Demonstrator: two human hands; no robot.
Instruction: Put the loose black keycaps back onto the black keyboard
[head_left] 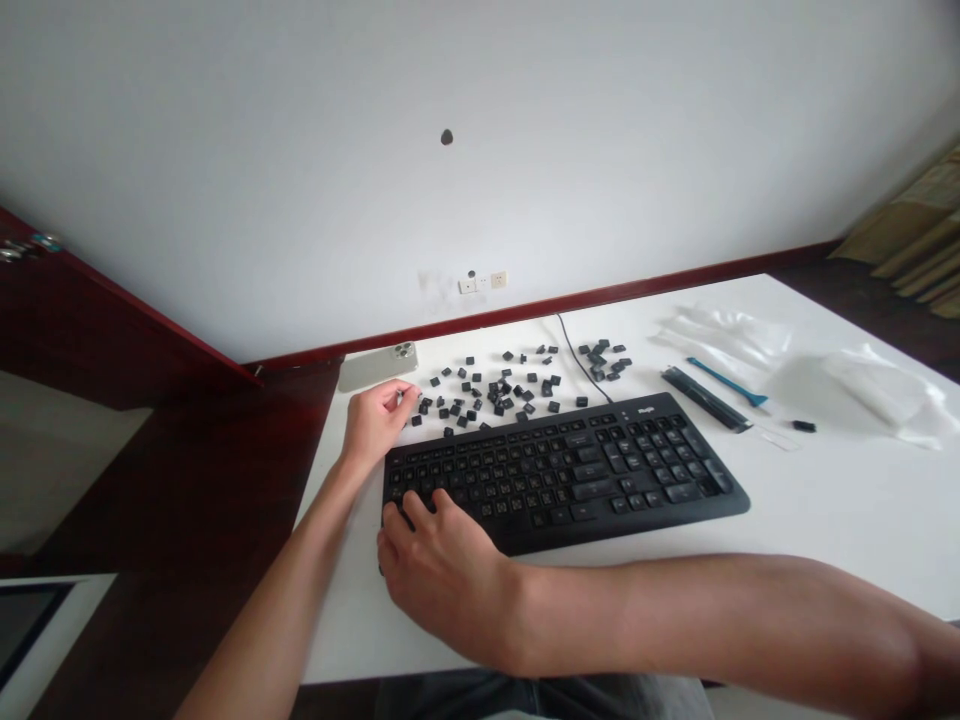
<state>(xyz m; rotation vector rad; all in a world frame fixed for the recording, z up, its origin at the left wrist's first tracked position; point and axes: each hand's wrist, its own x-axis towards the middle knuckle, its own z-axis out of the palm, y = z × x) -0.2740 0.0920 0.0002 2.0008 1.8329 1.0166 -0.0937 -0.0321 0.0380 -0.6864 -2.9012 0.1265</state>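
A black keyboard (525, 480) lies on a white table, with many key positions bare in its left and middle part and keys fitted at the right. My right hand (450, 560) rests palm down over its lower left corner, fingers bent and apart, fingertips on the keys. What lies beneath them is hidden. Behind the keyboard's upper left corner, my left hand (379, 422) has thumb and forefinger pinched together at the edge of several loose black keycaps (499, 390). Anything between those fingertips is too small to make out.
A phone (375, 368) lies at the back left. The keyboard's cable (577, 350) runs backward past another keycap cluster (604, 358). On the right are a blue pry tool (726, 380), a black strip (705, 400), a small black piece (804, 426) and clear plastic bags (724, 335).
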